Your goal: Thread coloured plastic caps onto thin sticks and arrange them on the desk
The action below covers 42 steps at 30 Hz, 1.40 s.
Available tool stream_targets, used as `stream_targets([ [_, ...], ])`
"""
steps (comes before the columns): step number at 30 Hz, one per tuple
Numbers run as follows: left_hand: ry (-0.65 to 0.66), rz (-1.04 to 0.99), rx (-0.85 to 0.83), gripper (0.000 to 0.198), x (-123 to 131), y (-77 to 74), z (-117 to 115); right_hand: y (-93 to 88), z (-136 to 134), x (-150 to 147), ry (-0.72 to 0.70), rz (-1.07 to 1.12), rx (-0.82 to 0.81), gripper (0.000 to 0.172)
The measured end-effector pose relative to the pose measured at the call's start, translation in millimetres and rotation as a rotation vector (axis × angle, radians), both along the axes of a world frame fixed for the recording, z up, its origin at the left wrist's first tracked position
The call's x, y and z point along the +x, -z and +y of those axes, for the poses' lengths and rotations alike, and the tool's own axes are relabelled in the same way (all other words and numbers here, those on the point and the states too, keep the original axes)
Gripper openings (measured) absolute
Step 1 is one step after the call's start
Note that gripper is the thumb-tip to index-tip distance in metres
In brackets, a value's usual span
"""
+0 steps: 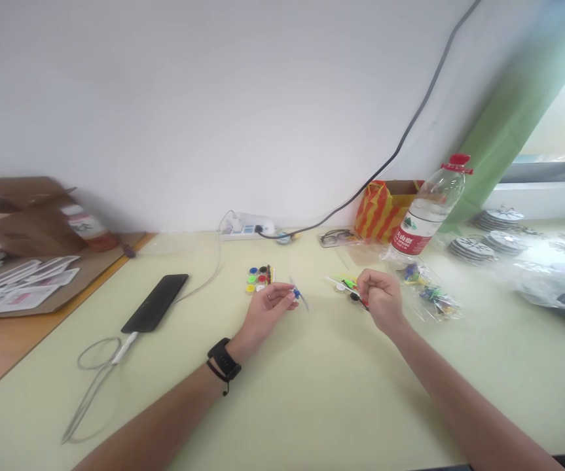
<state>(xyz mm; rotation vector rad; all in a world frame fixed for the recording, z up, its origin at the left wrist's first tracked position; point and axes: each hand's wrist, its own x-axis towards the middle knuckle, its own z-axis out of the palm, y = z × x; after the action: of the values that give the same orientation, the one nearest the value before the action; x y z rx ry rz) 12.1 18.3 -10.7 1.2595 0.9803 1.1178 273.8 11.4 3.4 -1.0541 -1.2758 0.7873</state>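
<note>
My left hand (273,305) pinches a small blue plastic piece (296,294) between thumb and fingertips. A thin, pale, see-through blade (304,302) crosses the blue piece at a slant. Just behind that hand lie small round coloured caps (251,280) in rows, with a dark multicoloured strip beside them. Closed into a fist, my right hand (379,297) is at a cluster of coloured small parts (351,285), among them a white stick, a black stick with a dark round end, and green pieces. What its fingers grip is hidden.
Small bags of coloured parts (437,301) lie right of my right hand, before a tilted water bottle (422,216) and a striped bag (378,209). A power strip (247,227) sits by the wall. Left are a cabled black phone (155,303) and a cardboard box (21,216); discs (473,249) are stacked right.
</note>
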Motion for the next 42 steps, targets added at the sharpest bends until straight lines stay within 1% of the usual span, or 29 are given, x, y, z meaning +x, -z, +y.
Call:
stream_targets([
  [2, 0.006, 0.003, -0.002, 0.039, 0, 0.7, 0, -1.2, 1, 3, 0.029, -0.021, 0.03, 0.013],
  [4, 0.012, -0.001, -0.006, 0.039, -1, 1.8, 1, -0.5, 5, 7, 0.059, -0.092, 0.06, 0.014],
  [8, 0.017, -0.003, -0.011, 0.037, -1, 3.8, 2, 7.1, 16, 16, 0.175, -0.392, 0.097, 0.022],
  [10, 0.022, -0.002, -0.017, 0.035, -1, 4.1, 1, 13.0, 21, 19, 0.208, -0.56, 0.122, 0.025],
  [13, 0.027, -0.008, -0.025, 0.034, -1, 3.5, 0, 22.0, 25, 23, 0.17, -0.773, 0.13, 0.028],
  [16, 0.033, -0.012, -0.024, 0.035, -1, 3.0, -1, 29.3, 25, 24, 0.069, -0.888, 0.095, 0.031],
  [20, 0.052, 0.043, 0.007, 0.034, -1, 5.4, -1, 35.3, 25, 21, -0.07, -0.862, 0.078, 0.026],
  [23, 0.106, 0.094, 0.044, 0.033, 1, 8.0, -3, 36.7, 25, 14, -0.137, -0.797, 0.08, 0.025],
  [27, 0.178, 0.212, 0.162, 0.023, 4, 7.5, -9, 32.9, 19, 4, -0.227, -0.757, 0.093, 0.029],
  [29, 0.163, 0.309, 0.259, 0.018, 5, 6.4, -12, 29.9, 16, 2, -0.23, -0.761, 0.102, 0.031],
  [31, 0.123, 0.407, 0.345, 0.016, 4, 5.8, -12, 27.6, 15, 4, -0.199, -0.783, 0.1, 0.035],
  [34, 0.106, 0.497, 0.417, 0.015, 3, 6.5, -10, 26.9, 15, 10, -0.176, -0.821, 0.062, 0.043],
  [37, 0.118, 0.518, 0.426, 0.023, 2, 8.0, -8, 28.0, 16, 12, -0.232, -0.79, 0.027, 0.044],
  [40, 0.032, 0.545, 0.445, 0.028, 1, 8.2, -9, 27.6, 13, 5, -0.314, -0.726, 0.006, 0.039],
  [42, -0.012, 0.569, 0.485, 0.035, 0, 7.3, -12, 25.0, 9, -2, -0.363, -0.692, -0.015, 0.04],
])
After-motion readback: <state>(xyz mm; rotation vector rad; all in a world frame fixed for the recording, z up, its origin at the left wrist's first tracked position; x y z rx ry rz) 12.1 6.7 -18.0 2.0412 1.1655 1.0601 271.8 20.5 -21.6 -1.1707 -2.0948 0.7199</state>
